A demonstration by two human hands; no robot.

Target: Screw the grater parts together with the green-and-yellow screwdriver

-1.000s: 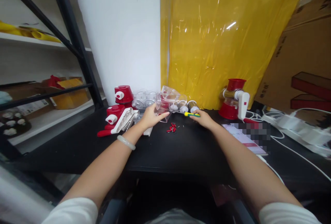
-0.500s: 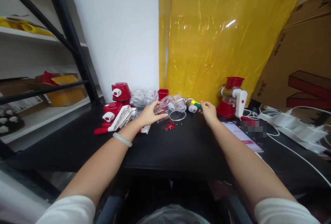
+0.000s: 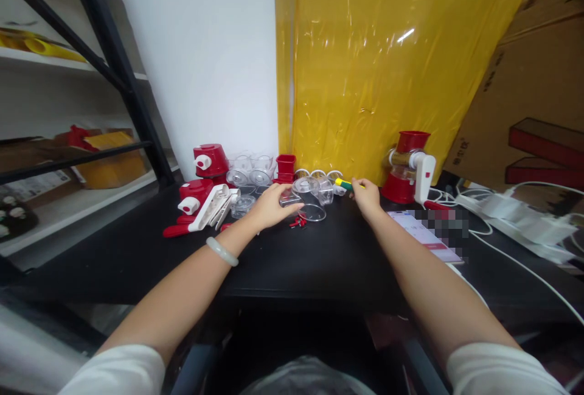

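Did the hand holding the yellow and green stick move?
Yes. Against the standing red crank machine, the right hand with its yellow and green stick has moved right, closer to it, and slightly forward.

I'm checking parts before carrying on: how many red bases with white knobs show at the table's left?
2: the rear red base and, nearer the wearer, the front red base. More may be hidden behind them.

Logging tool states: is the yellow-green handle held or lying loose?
Held: the right hand grips the yellow-green handle near its green part, a yellow end jutting out.
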